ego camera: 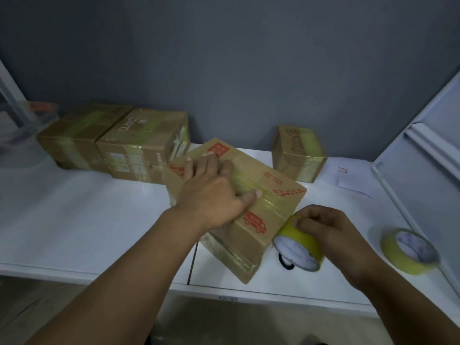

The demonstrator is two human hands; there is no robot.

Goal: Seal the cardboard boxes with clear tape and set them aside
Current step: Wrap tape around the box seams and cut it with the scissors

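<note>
Your left hand (209, 192) presses flat on the half-taped red-printed cardboard box (249, 195); your right hand (323, 230) grasps the yellowish tape roll (298, 247); three taped brown boxes (142, 148) stand aside.

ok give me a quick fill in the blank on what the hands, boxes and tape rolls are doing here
1. The left hand presses flat on the brown cardboard box with ____ printing.
2. The right hand grips a yellowish roll of ____ beside that box.
3. A second tape roll lies untouched on the white table, on the person's ____ side.
4. Against the grey wall stand ____ other taped boxes.

Missing words: red; tape; right; three
</note>
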